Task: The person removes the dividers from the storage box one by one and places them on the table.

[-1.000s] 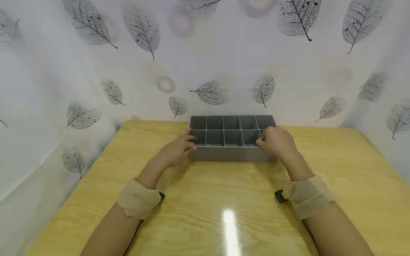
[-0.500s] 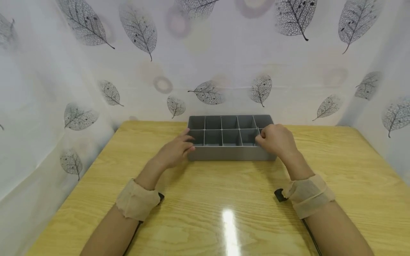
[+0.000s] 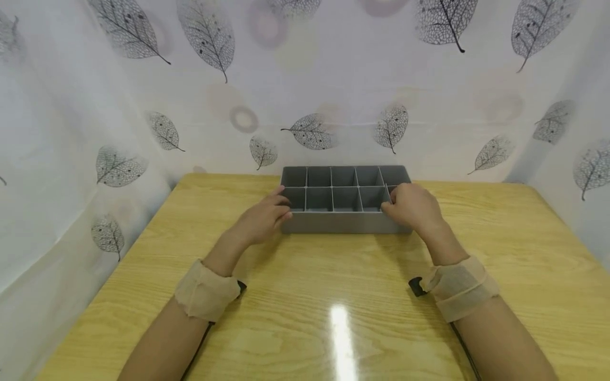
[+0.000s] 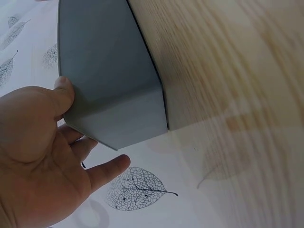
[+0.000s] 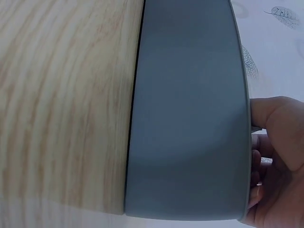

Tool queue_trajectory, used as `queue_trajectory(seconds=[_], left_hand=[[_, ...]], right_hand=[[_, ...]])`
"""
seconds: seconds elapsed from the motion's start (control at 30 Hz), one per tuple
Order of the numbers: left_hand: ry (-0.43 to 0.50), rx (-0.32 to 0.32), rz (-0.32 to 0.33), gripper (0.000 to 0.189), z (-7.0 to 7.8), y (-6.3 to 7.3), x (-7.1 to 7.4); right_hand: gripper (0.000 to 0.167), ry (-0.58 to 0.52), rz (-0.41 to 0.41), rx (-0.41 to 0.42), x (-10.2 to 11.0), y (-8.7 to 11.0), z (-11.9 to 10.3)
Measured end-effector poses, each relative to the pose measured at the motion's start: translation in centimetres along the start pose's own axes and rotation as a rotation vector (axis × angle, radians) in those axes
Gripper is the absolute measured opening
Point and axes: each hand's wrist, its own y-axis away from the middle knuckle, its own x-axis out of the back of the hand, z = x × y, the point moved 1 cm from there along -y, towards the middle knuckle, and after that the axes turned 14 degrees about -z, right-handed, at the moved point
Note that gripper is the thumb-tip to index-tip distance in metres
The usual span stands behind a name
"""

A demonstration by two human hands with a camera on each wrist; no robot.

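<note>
A grey box (image 3: 345,223) with two rows of compartments stands near the table's back edge in the head view. Thin dividers (image 3: 332,199) split it up. My left hand (image 3: 259,219) holds the box's left front corner. In the left wrist view, its thumb (image 4: 64,92) lies at the rim, some fingers reach over the edge and one finger sticks out. My right hand (image 3: 415,208) is curled over the right front compartment and pinches the rightmost front divider (image 3: 388,193), whose top edge stands slightly proud. The right fingertips are mostly hidden behind the box wall.
The box stands on a wood-grain table (image 3: 286,296). Behind it hangs a white cloth (image 3: 333,79) with a leaf print, close to the box's back side. Each wrist wears a wrapped band (image 3: 208,291) with a small black camera and a cable.
The head view shifts slightly. Both hands stay at the same places on the box. The divider at the right hand's fingers shows a little higher than a second ago.
</note>
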Motion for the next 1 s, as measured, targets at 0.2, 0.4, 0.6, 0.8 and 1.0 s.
queue_trajectory(seconds=[0.2, 0.4, 0.6, 0.8, 1.0], left_hand=[[0.01, -0.009, 0.003, 0.035, -0.06, 0.02, -0.02], [0.021, -0.018, 0.007, 0.034, -0.06, -0.07, -0.05], [0.03, -0.023, 0.007, 0.034, -0.09, -0.21, 0.06], [0.03, -0.018, 0.004, 0.034, -0.06, -0.27, 0.21], [0.025, -0.029, 0.012, 0.032, -0.05, -0.23, -0.05]], right_hand=[[0.037, -0.026, 0.086, 0.027, -0.17, -0.02, 0.1], [0.037, 0.048, 0.141, 0.102, -0.31, -0.02, 0.39], [0.04, 0.088, 0.184, 0.097, -0.37, -0.13, -0.04], [0.039, 0.031, 0.194, 0.009, -0.35, 0.14, -0.6], [0.033, -0.062, 0.209, 0.004, -0.18, 0.28, -0.32]])
